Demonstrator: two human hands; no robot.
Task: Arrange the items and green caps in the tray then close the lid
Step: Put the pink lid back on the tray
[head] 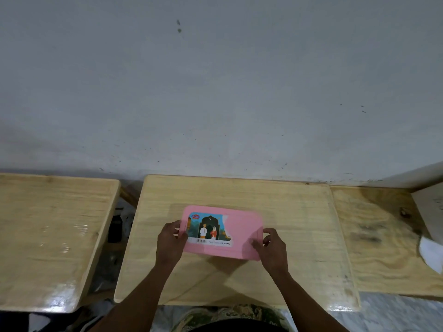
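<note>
A pink lid with a colourful printed sticker covers the tray on the middle wooden table. The tray and its contents are hidden under the lid; no green caps show. My left hand grips the lid's left edge, thumb on top. My right hand holds the lid's right edge, thumb resting on the pink surface.
A second wooden table stands to the left across a gap. A third, stained board adjoins on the right, with a white object at its far right edge. A grey wall rises behind the tables.
</note>
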